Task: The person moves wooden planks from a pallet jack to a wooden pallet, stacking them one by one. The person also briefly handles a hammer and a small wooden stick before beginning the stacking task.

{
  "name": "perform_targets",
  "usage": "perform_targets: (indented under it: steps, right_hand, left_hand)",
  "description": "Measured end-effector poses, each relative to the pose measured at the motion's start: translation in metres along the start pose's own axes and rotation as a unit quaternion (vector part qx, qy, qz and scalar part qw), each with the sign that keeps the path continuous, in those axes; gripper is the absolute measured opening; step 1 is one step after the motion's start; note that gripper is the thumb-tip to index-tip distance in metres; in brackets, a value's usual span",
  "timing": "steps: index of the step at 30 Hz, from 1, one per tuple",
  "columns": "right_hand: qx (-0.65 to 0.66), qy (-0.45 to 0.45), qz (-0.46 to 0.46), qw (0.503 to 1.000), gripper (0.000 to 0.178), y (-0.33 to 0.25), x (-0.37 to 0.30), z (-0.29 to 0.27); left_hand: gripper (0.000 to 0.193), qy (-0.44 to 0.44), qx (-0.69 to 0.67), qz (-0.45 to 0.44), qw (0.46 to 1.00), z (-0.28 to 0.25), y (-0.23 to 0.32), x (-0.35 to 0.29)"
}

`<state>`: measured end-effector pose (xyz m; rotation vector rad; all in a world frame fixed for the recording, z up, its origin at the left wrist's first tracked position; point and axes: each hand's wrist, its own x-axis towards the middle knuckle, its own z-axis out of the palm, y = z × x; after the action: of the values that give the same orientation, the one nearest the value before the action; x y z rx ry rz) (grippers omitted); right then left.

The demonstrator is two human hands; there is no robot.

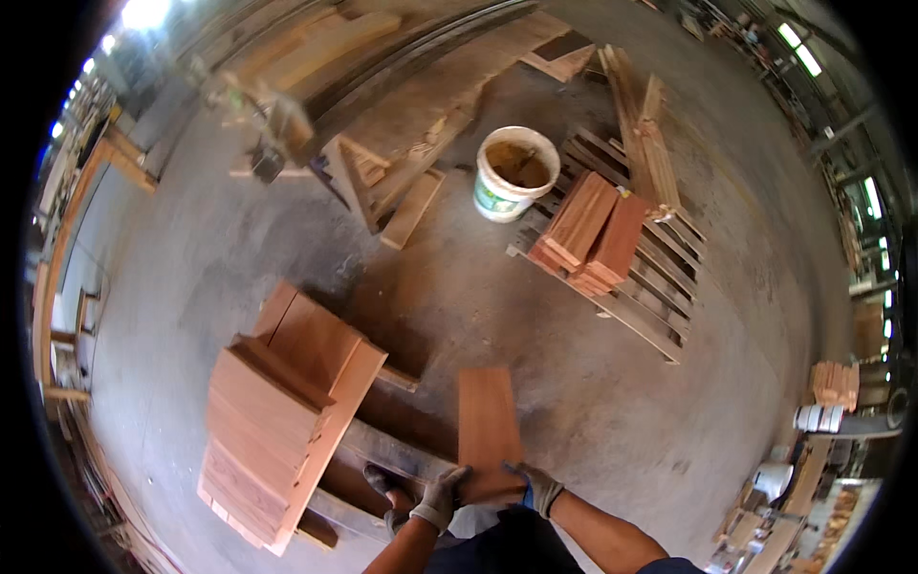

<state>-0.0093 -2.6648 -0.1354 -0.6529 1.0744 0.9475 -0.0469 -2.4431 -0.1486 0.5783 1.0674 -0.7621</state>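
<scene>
A flat reddish-brown wooden board (486, 421) extends away from my body, low in the middle of the view. My left hand (443, 496), in a grey work glove, is closed on the board's near left edge. On the opposite edge, my right hand (538, 488) grips it too, wearing a grey glove with some blue. The fingers under the board are hidden. Left of my hands, a stack of similar wide boards (263, 430) rests on wooden supports.
A slatted pallet (660, 277) at the far right bears a pile of reddish boards (585, 225). Beside it stands a white bucket (497, 196) with brownish contents. Beyond is a wooden bench (411, 105). A white container (773, 480) sits near timber along the right side.
</scene>
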Motion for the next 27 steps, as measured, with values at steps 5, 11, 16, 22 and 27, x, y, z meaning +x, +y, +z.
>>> perform_targets:
  steps: [5,11,16,22,27]
  right_hand:
    - [0.042,0.031,-0.140,0.989,0.049,-0.034,0.052,-0.112]
    - [0.083,0.028,-0.301,0.950,0.053,-0.179,0.000,-0.097]
    - [0.052,-0.096,-0.366,0.924,0.060,-0.343,-0.004,-0.080]
    - [-0.100,0.210,-0.337,0.912,0.069,-0.448,-0.023,-0.063]
    - [-0.550,0.391,-0.277,0.683,0.045,-0.352,0.087,-0.117]
  left_hand:
    - [0.038,-0.030,0.056,0.096,0.993,-0.004,-0.006,0.016]
    - [0.027,0.084,0.116,0.085,0.986,-0.090,-0.042,0.039]
    - [0.026,0.101,0.006,-0.011,0.995,-0.138,-0.065,0.021]
    - [0.024,0.134,0.086,0.040,0.987,-0.126,-0.081,0.030]
    - [0.032,0.052,0.038,0.100,0.993,-0.190,-0.146,0.108]
